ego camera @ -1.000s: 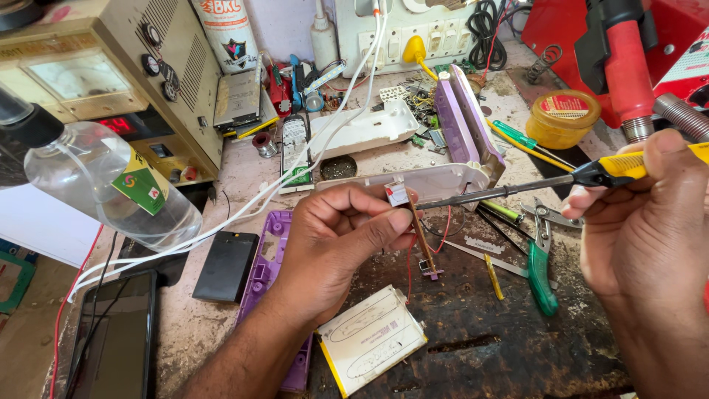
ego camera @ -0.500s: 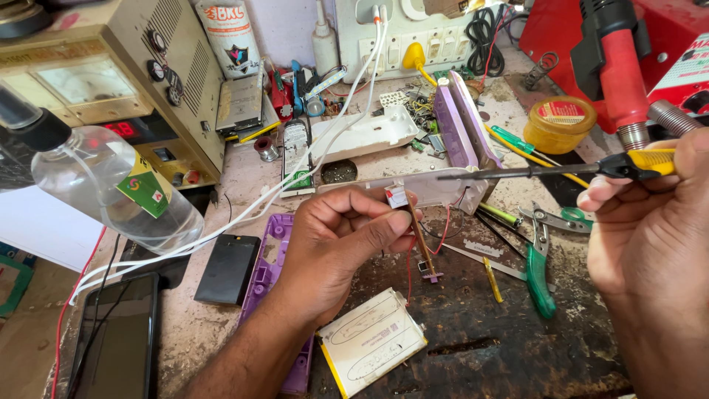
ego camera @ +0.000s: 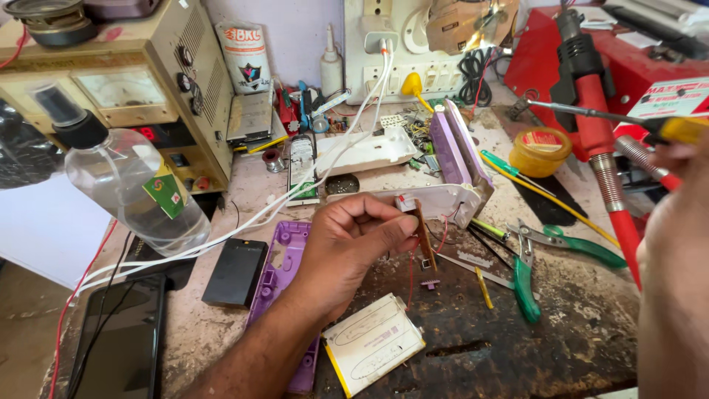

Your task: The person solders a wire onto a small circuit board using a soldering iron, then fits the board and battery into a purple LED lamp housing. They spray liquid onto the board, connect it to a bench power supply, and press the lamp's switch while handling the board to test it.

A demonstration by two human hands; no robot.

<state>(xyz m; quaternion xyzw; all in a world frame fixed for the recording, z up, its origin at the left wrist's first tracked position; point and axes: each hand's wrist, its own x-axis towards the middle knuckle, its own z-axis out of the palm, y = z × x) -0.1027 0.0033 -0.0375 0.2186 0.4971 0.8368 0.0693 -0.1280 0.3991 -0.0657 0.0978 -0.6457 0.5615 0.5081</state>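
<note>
My left hand (ego camera: 351, 244) pinches a small brown circuit board (ego camera: 422, 235) upright near the bench's middle, with thin red wires hanging from it. My right hand (ego camera: 676, 244) is at the right edge, lifted, gripping a yellow-handled soldering iron (ego camera: 676, 129) whose thin metal shaft points left toward the red hot-air gun (ego camera: 594, 111). The iron's tip is far from the board. A flat white battery pack (ego camera: 373, 343) lies just below my left hand, and a white plastic casing (ego camera: 432, 199) sits just behind the board.
A purple casing half (ego camera: 284, 277), a black block (ego camera: 235, 272) and a dark phone (ego camera: 122, 340) lie to the left. A clear bottle (ego camera: 129, 188) leans by the beige power supply (ego camera: 125, 89). Green-handled pliers (ego camera: 528, 273), a yellow flux tin (ego camera: 540, 150) and white cables (ego camera: 244, 225) crowd the bench.
My right hand has lifted the soldering iron up and to the right, away from the board. My left hand stays holding the circuit board in the same place.
</note>
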